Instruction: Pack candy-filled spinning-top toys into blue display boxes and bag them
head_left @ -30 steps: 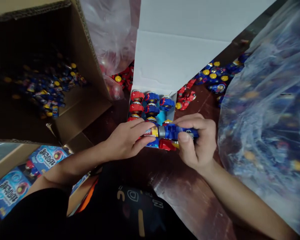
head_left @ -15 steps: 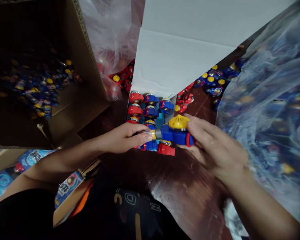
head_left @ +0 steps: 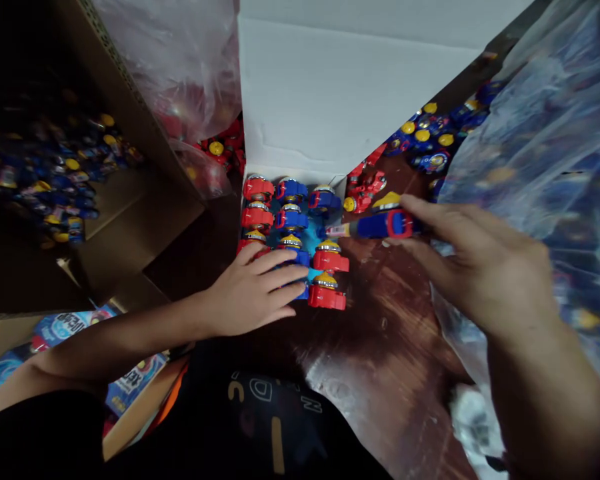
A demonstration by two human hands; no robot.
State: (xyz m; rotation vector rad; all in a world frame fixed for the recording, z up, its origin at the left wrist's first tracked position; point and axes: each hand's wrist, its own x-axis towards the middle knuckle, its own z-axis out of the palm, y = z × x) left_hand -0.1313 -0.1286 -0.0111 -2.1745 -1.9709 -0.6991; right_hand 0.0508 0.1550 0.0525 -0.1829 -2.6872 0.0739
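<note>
My right hand (head_left: 485,260) grips a blue toy (head_left: 375,225) with a yellow domed top, a red band and a clear tube pointing left. The toy's tube end is over the right column of a white display box (head_left: 300,113), at a gap between a blue toy (head_left: 324,200) and a red toy (head_left: 331,257). My left hand (head_left: 260,290) lies with fingers spread over the lower left toys in the box, partly hiding them. Rows of red toys (head_left: 258,217) and blue toys (head_left: 292,219) stand in the box, some with yellow tops showing.
A deep cardboard box (head_left: 145,133) at the left holds many small blue and yellow pieces (head_left: 40,187). Clear plastic bags (head_left: 530,167) with blue toys lie at the right. Loose red toys (head_left: 367,190) are beside the display box on the brown table (head_left: 380,320). Printed packs (head_left: 135,383) sit at the lower left.
My left hand has let go of the toy's tube end and spread over the toys in the box. The right hand has moved the blue toy up and right, with its tube over the gap.
</note>
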